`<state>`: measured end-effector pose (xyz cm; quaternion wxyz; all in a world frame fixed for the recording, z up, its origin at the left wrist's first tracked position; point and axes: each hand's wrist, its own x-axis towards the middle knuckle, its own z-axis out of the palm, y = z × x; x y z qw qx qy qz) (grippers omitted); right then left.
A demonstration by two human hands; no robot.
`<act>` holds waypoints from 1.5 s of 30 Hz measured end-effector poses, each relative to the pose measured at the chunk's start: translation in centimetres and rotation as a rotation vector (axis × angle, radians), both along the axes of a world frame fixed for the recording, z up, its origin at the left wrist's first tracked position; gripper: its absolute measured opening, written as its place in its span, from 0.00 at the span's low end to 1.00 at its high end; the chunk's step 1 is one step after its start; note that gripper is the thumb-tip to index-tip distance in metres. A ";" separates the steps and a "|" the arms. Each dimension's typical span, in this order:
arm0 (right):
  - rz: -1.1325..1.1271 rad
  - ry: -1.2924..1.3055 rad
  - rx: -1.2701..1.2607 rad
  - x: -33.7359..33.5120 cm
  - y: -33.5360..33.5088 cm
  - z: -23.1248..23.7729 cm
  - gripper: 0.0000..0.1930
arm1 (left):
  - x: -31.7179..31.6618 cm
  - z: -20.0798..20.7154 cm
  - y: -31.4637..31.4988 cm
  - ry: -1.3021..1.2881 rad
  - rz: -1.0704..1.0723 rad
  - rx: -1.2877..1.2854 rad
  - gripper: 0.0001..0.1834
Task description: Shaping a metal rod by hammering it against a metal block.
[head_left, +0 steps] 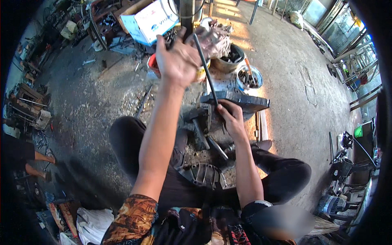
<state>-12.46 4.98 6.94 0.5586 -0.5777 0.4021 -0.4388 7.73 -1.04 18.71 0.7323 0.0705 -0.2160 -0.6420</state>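
Note:
My right hand grips a long dark metal rod near its lower end, and the rod slants up and to the left. Beside the rod's upper part is my left hand, raised with fingers spread and holding nothing. Its fingertips are slightly blurred. Just past my right hand, between my knees, stands a dark anvil-like metal block, with the rod crossing its left part. Short metal bars lie at its foot. Nearer to me is a ribbed metal casting.
Beyond the block stand a bucket of dark pieces and a pail of small metal parts. A white and blue cardboard box sits farther back. At left, another person's foot shows. A motor lies at lower right.

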 end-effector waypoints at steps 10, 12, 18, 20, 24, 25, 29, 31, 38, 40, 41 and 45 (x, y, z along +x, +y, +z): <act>-0.071 0.072 0.437 10.3 0.2 -13.4 0.10 | 11.8 -18.0 -3.1 -0.581 0.609 0.622 0.30; -0.088 0.248 0.501 12.2 -0.3 -17.3 0.12 | 12.8 -22.1 -2.4 -0.532 0.617 0.741 0.30; -0.147 0.532 0.409 17.9 -3.4 -26.4 0.15 | 14.9 -30.8 0.1 -0.433 0.565 1.057 0.29; -0.145 0.537 0.266 19.4 -4.4 -28.6 0.14 | 14.8 -32.8 0.1 -0.398 0.653 1.042 0.27; -0.152 0.554 0.186 22.3 -6.3 -32.5 0.12 | 14.6 -36.1 0.6 -0.382 0.725 1.075 0.22; -0.154 0.669 0.080 22.9 -6.7 -33.4 0.12 | 14.6 -36.7 0.5 -0.357 0.742 1.088 0.22; -0.153 0.774 0.169 24.9 -7.5 -35.6 0.11 | 14.1 -37.9 0.8 -0.425 0.724 1.166 0.26; -0.171 0.729 0.187 25.4 -7.8 -36.1 0.10 | 14.0 -38.1 1.1 -0.449 0.734 1.080 0.28; -0.195 0.687 0.251 25.6 -8.6 -35.8 0.08 | 14.2 -37.8 1.9 -0.480 0.627 1.175 0.31; -0.209 0.693 0.275 25.6 -8.7 -35.7 0.08 | 14.2 -37.8 2.0 -0.492 0.589 1.231 0.31; -0.222 0.714 0.303 25.6 -8.7 -35.6 0.08 | 14.1 -37.8 2.0 -0.492 0.587 1.229 0.31; -0.198 0.614 0.281 25.7 -8.2 -35.7 0.09 | 13.7 -37.6 2.0 -0.541 0.503 1.213 0.34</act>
